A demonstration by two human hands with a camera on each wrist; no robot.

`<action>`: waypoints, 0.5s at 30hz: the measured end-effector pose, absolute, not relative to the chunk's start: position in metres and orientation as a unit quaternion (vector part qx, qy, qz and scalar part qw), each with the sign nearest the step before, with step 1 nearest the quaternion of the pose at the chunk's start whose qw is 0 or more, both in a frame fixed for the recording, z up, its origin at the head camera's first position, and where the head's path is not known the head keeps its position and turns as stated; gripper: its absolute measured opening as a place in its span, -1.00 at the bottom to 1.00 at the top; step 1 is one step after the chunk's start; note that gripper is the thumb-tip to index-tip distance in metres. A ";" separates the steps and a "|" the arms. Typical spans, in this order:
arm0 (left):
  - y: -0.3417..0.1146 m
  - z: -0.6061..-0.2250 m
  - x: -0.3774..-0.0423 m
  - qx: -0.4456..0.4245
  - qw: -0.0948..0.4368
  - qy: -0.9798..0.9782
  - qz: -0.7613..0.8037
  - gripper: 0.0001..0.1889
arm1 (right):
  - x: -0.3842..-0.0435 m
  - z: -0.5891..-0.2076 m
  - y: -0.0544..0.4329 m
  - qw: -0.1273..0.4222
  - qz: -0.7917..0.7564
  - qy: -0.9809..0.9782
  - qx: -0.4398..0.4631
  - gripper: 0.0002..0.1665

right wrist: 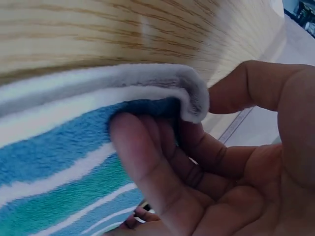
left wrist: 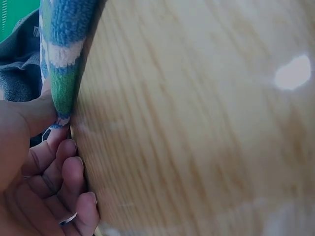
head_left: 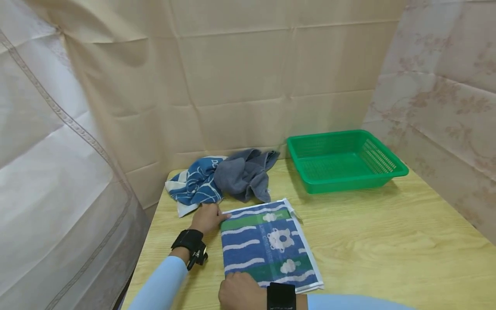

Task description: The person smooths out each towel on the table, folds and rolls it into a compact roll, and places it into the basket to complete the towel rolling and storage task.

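A blue and green striped towel with white wavy lines and a bear figure lies folded flat on the table. At its far left corner, my left hand pinches the edge between thumb and forefinger, the other fingers loosely curled over the wood. My right hand grips the near left corner. In the right wrist view, the towel's white folded edge bends up between the thumb and the curled fingers.
Behind the left hand lie a crumpled blue and white towel and a grey towel, bunched together. A green plastic basket stands at the back right of the wooden table. Cloth curtains hang close around the table.
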State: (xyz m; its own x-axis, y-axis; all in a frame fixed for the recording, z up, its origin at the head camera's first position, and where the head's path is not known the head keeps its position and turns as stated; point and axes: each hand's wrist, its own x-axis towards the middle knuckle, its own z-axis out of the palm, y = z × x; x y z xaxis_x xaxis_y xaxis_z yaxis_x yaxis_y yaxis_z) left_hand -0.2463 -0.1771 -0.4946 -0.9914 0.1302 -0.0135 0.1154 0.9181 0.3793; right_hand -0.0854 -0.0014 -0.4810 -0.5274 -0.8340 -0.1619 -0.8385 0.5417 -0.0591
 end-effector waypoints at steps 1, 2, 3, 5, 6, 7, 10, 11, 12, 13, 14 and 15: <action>-0.178 -0.494 -0.245 0.064 0.017 0.979 0.191 -0.47 | -0.085 -0.480 -0.001 0.095 0.006 0.879 -0.467 -0.62; -0.178 -0.494 -0.244 0.067 0.014 0.979 0.192 -0.48 | -0.086 -0.479 -0.001 0.103 -0.005 0.883 -0.459 -0.65; -0.178 -0.494 -0.244 0.072 0.010 0.979 0.192 -0.49 | -0.086 -0.477 0.001 0.113 -0.022 0.887 -0.447 -0.68; -0.179 -0.493 -0.243 0.074 0.003 0.976 0.203 -0.53 | -0.090 -0.473 0.007 0.142 -0.081 0.881 -0.443 -0.67; -0.180 -0.492 -0.243 0.072 0.000 0.974 0.213 -0.56 | -0.092 -0.470 0.011 0.156 -0.114 0.874 -0.445 -0.63; -0.181 -0.491 -0.242 0.069 -0.005 0.972 0.223 -0.59 | -0.094 -0.467 0.016 0.166 -0.147 0.864 -0.453 -0.58; -0.185 -0.483 -0.241 0.060 -0.018 0.959 0.275 -0.64 | -0.100 -0.458 0.033 0.198 -0.237 0.830 -0.465 -0.53; -0.186 -0.479 -0.240 0.058 -0.022 0.954 0.294 -0.65 | -0.101 -0.454 0.040 0.207 -0.260 0.822 -0.463 -0.56; -0.187 -0.474 -0.240 0.056 -0.028 0.947 0.316 -0.66 | -0.102 -0.450 0.047 0.215 -0.283 0.815 -0.457 -0.59; -0.186 -0.470 -0.241 0.056 -0.032 0.939 0.338 -0.66 | -0.103 -0.446 0.055 0.222 -0.305 0.809 -0.450 -0.64; -0.185 -0.465 -0.241 0.057 -0.032 0.931 0.360 -0.67 | -0.105 -0.442 0.064 0.236 -0.332 0.801 -0.440 -0.69; -0.184 -0.460 -0.242 0.058 -0.034 0.923 0.379 -0.67 | -0.107 -0.438 0.074 0.250 -0.358 0.790 -0.430 -0.73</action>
